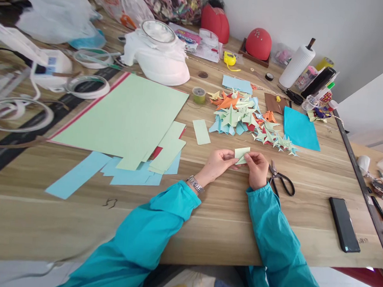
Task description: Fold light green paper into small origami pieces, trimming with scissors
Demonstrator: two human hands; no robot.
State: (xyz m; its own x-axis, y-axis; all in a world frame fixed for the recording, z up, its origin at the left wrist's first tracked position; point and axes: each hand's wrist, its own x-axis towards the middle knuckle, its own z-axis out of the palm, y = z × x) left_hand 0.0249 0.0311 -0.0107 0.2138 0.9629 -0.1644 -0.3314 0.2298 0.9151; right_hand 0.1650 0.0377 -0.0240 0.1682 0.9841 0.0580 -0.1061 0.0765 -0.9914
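A small folded piece of light green paper (242,155) is pinched between both of my hands just above the wooden table (206,213). My left hand (216,164) grips its left side with closed fingers, a metal watch on the wrist. My right hand (257,168) holds the right side, fingers closed on it. Just beyond them lies a heap of folded paper shapes (245,116) in green, blue, orange and red. A loose green strip (201,131) rests to the left of the heap.
Black scissors (282,179) lie right of my right hand, a dark phone (344,224) farther right. Large green sheet (125,113) and blue strips (79,173) cover the left. A blue sheet (301,128), paper towel roll (296,65), tape rolls (87,86) and bags crowd the far side.
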